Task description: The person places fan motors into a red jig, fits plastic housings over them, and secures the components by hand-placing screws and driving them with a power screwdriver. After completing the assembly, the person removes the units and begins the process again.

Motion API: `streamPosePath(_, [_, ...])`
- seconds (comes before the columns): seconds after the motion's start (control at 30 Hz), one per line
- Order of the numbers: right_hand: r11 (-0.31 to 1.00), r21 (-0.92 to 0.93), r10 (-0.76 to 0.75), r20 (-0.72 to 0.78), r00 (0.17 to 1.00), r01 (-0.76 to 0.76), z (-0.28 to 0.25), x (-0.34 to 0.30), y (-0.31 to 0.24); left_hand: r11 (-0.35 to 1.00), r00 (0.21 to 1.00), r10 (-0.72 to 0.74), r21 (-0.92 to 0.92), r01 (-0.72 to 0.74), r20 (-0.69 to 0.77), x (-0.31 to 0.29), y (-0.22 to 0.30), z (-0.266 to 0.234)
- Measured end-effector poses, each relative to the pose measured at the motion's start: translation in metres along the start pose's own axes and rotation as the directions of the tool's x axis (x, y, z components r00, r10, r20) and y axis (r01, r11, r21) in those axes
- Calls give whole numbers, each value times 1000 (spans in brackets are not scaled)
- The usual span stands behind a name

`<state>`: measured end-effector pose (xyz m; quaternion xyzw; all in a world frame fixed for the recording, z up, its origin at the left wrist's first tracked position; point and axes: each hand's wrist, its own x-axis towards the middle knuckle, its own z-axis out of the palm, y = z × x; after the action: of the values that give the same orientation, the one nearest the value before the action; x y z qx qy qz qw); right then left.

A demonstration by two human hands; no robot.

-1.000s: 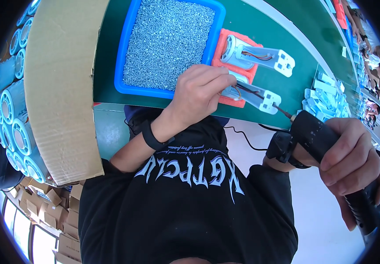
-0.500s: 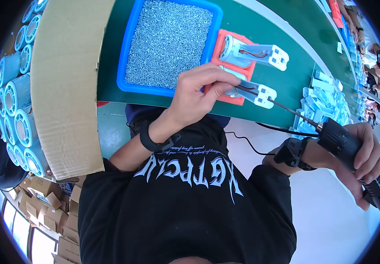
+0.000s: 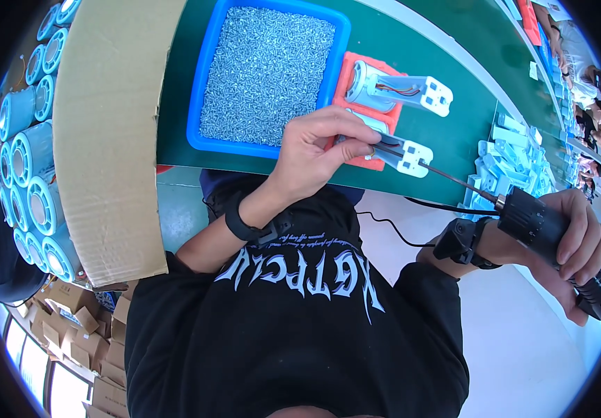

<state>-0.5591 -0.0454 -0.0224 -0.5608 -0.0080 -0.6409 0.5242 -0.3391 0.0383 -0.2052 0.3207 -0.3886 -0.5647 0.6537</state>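
My left hand (image 3: 322,143) is closed in a pinch at the inner end of the nearer white plastic handle part (image 3: 414,159); its fingertips hide whatever is between them. That handle joins a round white housing (image 3: 366,124) lying in a red foam holder (image 3: 373,165). In my right hand (image 3: 579,237) is a black electric screwdriver (image 3: 534,219), tilted so its long thin bit (image 3: 460,182) points left and enters the handle's outer end. A second handled housing (image 3: 370,85), with reddish wires in its channel, rests in the holder just beyond.
A blue tray of small silver screws (image 3: 269,76) stands left of the holder. Loose white plastic parts (image 3: 513,164) are heaped right on the green table (image 3: 453,132). A cardboard sheet (image 3: 109,139) and stacked round housings (image 3: 39,198) stand left. Other people (image 3: 586,90) are far right.
The nearer handle, screwdriver and bit have shifted slightly left. My left fingers remain pinched at the handle, and the right hand keeps its hold.
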Motion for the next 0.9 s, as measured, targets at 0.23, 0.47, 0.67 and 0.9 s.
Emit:
streamPosePath(0.23, [1000,9,-8,29,1000,8,2,2,2,972,984,-177,-159,174,-5,1,3,-2])
streamPosePath(0.47, [999,26,28,126,992,-32,8,4,6,969,992,83,226,-103,95,8,11,-7])
streamPosePath(0.67, [993,-40,114,278,954,-107,25,3,23,716,939,217,610,-339,266,22,20,-25])
streamPosePath(0.9, [971,-59,237,401,885,-233,29,6,31,642,948,0,727,-244,318,12,8,-14])
